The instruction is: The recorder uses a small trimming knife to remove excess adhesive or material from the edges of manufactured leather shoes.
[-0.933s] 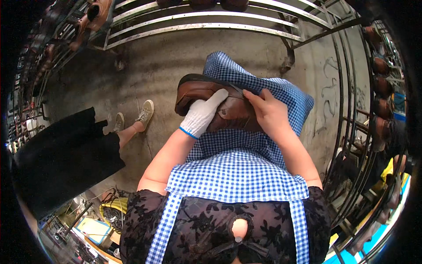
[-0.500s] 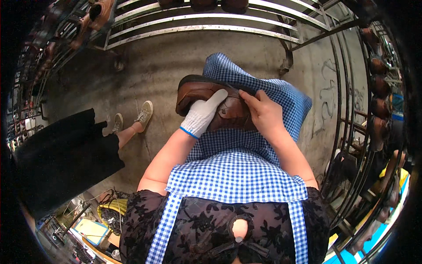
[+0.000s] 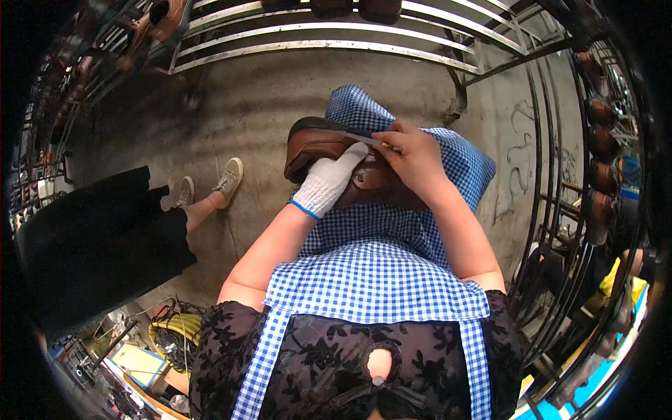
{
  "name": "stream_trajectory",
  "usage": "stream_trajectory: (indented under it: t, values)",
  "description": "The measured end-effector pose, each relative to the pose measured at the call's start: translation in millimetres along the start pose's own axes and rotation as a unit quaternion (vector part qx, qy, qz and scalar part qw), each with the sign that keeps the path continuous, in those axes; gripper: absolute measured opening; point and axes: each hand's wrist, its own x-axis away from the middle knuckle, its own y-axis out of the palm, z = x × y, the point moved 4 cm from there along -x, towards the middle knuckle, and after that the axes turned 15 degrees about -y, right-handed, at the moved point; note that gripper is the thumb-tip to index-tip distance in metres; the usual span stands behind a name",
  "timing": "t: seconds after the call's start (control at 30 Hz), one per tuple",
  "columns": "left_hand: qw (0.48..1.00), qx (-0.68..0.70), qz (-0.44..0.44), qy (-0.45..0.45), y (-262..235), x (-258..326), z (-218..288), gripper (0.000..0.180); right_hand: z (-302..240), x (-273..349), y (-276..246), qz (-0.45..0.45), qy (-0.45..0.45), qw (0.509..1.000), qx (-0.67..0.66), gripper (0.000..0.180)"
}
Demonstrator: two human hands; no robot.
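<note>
The brown shoe (image 3: 318, 145) lies across the checked apron (image 3: 378, 227), one end past the apron's left edge. With the gloved left hand (image 3: 330, 178) I grasp the shoe; in the fingers of the right hand (image 3: 418, 159) I pinch a thin tool (image 3: 364, 138) near the dark sole (image 3: 311, 124).

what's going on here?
A seated-looking person in a checked apron has a brown shoe over their lap. The white-gloved left hand grips it, thumb on the upper. The bare right hand pinches a thin grey tool, its tip at the edge where upper meets sole. Someone else's sneakers show at left; metal racks stand around.
</note>
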Motion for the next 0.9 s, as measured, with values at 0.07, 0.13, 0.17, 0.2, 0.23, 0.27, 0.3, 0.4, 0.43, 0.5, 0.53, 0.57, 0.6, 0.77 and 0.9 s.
stream_trajectory:
  t: [0.07,0.13,0.17,0.2,0.23,0.27,0.3,0.4,0.43,0.5,0.53,0.57,0.6,0.77,0.9]
  values:
    - [0.997,-0.073,0.028,0.011,-2,-1,-1,0.046,-8,-5,2,-0.016,-0.035,0.998,0.054,0.022]
    - [0.999,-0.043,-0.01,0.009,-1,-5,-8,0.057,-16,-9,7,-0.032,-0.07,0.991,0.109,0.02]
    - [0.999,-0.042,-0.011,0.009,-1,-6,-8,0.057,-20,-10,13,-0.068,-0.078,0.982,0.158,0.017]
    - [0.996,-0.092,-0.005,0.005,-2,-7,-6,0.055,-22,-11,17,-0.104,-0.085,0.969,0.207,0.015]
    - [0.99,-0.14,0.003,0.0,-2,-6,-6,0.054,-24,-13,17,-0.105,-0.087,0.969,0.206,0.015]
    - [0.99,-0.139,0.003,0.0,-2,-7,-8,0.054,-26,-17,17,-0.125,-0.094,0.964,0.216,0.013]
    - [0.992,-0.123,-0.01,0.014,0,-8,-10,0.054,-26,-19,17,-0.145,-0.102,0.958,0.225,0.011]
    - [0.995,-0.091,-0.03,0.011,5,-1,1,0.055,-15,-25,18,-0.173,-0.099,0.955,0.221,0.01]
    - [0.996,-0.076,-0.035,-0.006,5,1,5,0.057,-11,-27,16,-0.174,-0.099,0.954,0.222,0.01]
    - [0.996,-0.089,-0.02,0.009,5,2,3,0.058,4,-31,8,-0.158,-0.076,0.974,0.142,0.014]
    - [0.995,-0.102,-0.005,0.024,5,2,3,0.06,16,-32,5,-0.168,-0.034,0.978,0.121,0.019]
    - [0.995,-0.101,-0.005,0.024,5,0,0,0.06,20,-28,1,-0.168,-0.035,0.978,0.122,0.019]
    - [0.997,-0.07,-0.003,0.04,5,-3,-3,0.061,28,-24,-7,-0.119,0.018,0.991,0.065,0.02]
    - [0.999,0.008,-0.017,0.031,-2,2,0,0.057,24,-11,-21,-0.046,0.035,0.988,-0.142,0.02]
    - [0.989,0.112,-0.096,-0.025,-1,6,9,0.048,8,-8,-16,-0.065,0.001,0.994,-0.085,0.019]
